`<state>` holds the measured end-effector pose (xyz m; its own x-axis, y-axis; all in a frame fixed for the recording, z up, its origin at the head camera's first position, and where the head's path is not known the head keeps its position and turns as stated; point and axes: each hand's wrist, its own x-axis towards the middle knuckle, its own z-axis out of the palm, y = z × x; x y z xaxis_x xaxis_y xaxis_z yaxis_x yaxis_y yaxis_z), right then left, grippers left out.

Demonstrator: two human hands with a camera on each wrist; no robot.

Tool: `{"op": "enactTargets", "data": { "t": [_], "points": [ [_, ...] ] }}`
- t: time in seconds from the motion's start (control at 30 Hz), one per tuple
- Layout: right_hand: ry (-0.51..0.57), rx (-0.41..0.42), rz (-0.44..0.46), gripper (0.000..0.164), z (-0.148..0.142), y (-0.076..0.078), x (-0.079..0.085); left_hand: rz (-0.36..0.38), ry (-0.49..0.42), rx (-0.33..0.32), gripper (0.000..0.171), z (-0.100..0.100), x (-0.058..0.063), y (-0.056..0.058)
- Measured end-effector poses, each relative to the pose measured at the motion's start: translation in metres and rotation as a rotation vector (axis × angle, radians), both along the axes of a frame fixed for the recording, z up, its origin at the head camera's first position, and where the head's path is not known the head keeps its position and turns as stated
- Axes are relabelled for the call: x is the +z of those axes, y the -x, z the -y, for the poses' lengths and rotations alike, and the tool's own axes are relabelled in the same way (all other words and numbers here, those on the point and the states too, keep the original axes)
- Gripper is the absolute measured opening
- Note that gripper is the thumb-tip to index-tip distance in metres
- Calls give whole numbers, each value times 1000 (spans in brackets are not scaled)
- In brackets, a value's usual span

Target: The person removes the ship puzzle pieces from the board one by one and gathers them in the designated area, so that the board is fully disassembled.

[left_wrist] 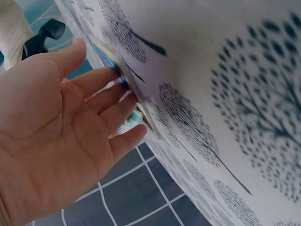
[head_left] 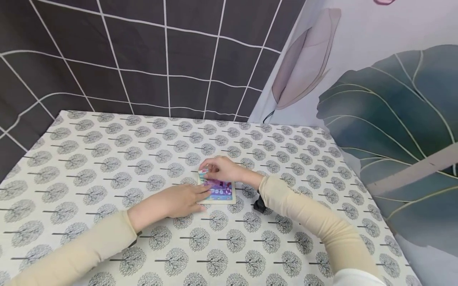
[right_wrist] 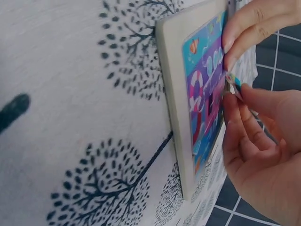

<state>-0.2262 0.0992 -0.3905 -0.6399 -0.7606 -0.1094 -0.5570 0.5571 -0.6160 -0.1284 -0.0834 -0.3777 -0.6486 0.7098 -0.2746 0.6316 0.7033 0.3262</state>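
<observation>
A small jigsaw puzzle board (head_left: 234, 194) with a pale frame and a purple and blue printed picture lies flat on the tablecloth. My left hand (head_left: 180, 200) comes in from the left, its fingertips resting on the board's near left part with the fingers fairly straight. Above the far left part of the board, my right hand (head_left: 225, 169) pinches a small colourful puzzle piece (right_wrist: 233, 83) between thumb and fingers. In the right wrist view the piece tilts up at the picture's edge, close beside the left fingertips. Part of the picture is hidden under both hands.
The tablecloth (head_left: 214, 246) carries a grey tree print and covers the whole table. Behind it hangs a dark curtain (head_left: 143, 51) with white grid lines; a leaf-patterned cloth (head_left: 386, 111) hangs on the right. A black wrist mount (head_left: 259, 204) sits under the right forearm.
</observation>
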Motion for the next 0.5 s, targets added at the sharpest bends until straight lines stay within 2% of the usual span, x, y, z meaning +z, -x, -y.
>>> {"op": "enactTargets", "data": {
  "t": [0.17,0.37,0.5],
  "points": [
    [7,-47,10,29,-4,-3,0,37,15,-9,56,2,3,1],
    [56,-92,-36,30,-14,-5,-1,42,7,-30,55,5,1,4],
    [94,-118,-18,31,-23,-6,1,57,6,-34,54,7,0,8]
  ]
}}
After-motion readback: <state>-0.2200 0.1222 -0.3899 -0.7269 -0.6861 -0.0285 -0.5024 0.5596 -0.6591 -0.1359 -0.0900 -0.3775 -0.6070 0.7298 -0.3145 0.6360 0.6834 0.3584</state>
